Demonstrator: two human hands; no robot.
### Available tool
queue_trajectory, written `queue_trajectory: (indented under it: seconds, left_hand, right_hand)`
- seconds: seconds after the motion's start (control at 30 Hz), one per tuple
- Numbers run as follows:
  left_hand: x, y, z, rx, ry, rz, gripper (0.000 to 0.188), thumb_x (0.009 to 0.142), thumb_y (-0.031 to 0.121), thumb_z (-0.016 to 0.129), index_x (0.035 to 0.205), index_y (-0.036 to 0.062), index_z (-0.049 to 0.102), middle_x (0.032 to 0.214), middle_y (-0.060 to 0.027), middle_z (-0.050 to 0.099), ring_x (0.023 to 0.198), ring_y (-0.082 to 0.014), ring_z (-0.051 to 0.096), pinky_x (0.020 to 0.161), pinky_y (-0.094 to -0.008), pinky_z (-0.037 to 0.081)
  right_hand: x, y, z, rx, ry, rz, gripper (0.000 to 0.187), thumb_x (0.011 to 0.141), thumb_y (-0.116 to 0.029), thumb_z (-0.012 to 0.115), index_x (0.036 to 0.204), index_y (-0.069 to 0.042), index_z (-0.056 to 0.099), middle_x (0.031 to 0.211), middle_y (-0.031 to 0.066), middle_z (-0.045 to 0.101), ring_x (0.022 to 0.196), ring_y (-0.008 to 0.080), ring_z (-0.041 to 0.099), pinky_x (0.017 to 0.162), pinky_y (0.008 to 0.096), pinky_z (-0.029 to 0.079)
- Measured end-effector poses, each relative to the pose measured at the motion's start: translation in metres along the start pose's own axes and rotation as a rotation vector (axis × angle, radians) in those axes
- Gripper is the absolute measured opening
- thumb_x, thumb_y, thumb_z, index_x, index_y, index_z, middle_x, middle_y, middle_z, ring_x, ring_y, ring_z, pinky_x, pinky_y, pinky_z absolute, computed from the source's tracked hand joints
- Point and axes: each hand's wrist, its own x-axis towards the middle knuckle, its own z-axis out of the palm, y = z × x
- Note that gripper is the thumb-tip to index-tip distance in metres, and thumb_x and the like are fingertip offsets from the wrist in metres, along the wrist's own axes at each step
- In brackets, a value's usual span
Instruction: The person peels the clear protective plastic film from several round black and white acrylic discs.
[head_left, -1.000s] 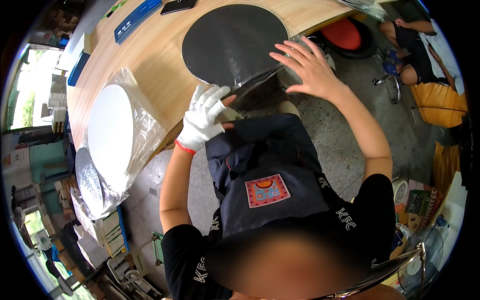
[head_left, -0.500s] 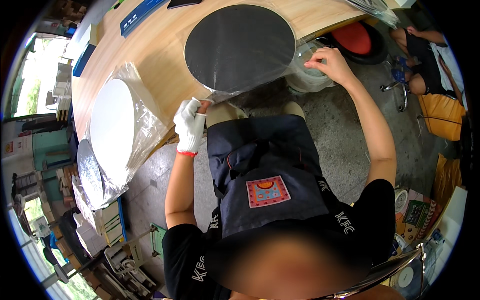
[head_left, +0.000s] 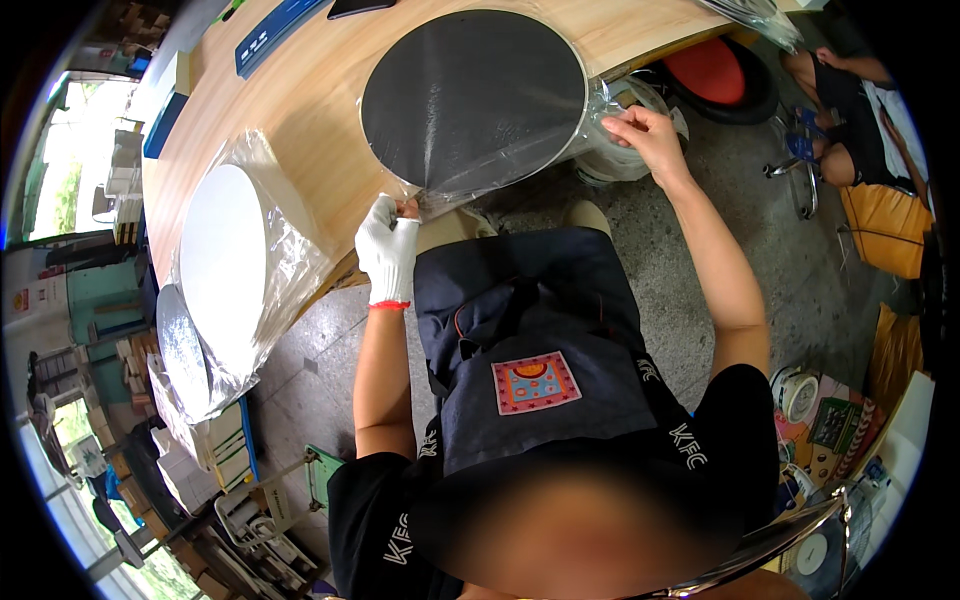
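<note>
A black round disc (head_left: 475, 95) lies inside a clear plastic bag (head_left: 600, 105) on the wooden table (head_left: 330, 110), partly over the near edge. My left hand (head_left: 388, 250), in a white glove with a red cuff, pinches the bag's lower left edge next to the disc. My right hand (head_left: 650, 135), bare, grips the bag's open edge at the disc's right side. I wear a dark apron (head_left: 530, 340) with a coloured patch.
A white round disc in a plastic bag (head_left: 225, 265) lies at the table's left end, with more bagged discs (head_left: 180, 350) below it. Blue flat items (head_left: 270, 35) lie at the table's far side. A red stool (head_left: 715, 70) and a seated person (head_left: 850, 100) are at right.
The disc has slid farther onto the table inside the bag. My right hand moved from flat on the disc to gripping the bag's right edge; my left hand moved to the bag's lower edge.
</note>
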Motion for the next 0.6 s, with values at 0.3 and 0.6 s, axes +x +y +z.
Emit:
queue_trajectory:
  seconds: [0.3, 0.6]
  left_hand:
    - [-0.016, 0.033, -0.019, 0.265, 0.290, 0.339, 0.027, 0.073, 0.004, 0.073, 0.097, 0.0133, 0.069, 0.107, -0.0078, 0.062, 0.080, -0.0289, 0.064, 0.069, -0.0403, 0.052]
    - [0.004, 0.057, 0.035, 0.535, -0.094, 0.885, 0.063, 0.085, 0.037, 0.067, 0.143, 0.0186, 0.049, 0.151, -0.0129, 0.041, 0.137, -0.0397, 0.036, 0.114, -0.0540, 0.026]
  right_hand:
    - [-0.019, 0.015, 0.009, 0.662, 0.389, 0.166, 0.033, 0.100, -0.035, 0.053, 0.116, -0.006, 0.051, 0.099, 0.0156, 0.068, 0.088, 0.0220, 0.067, 0.076, 0.0355, 0.056]
    - [-0.054, -0.024, 0.145, 0.797, -0.141, 0.228, 0.039, 0.099, -0.028, 0.058, 0.121, 0.002, 0.048, 0.105, 0.0176, 0.065, 0.083, 0.0255, 0.072, 0.071, 0.0342, 0.062]
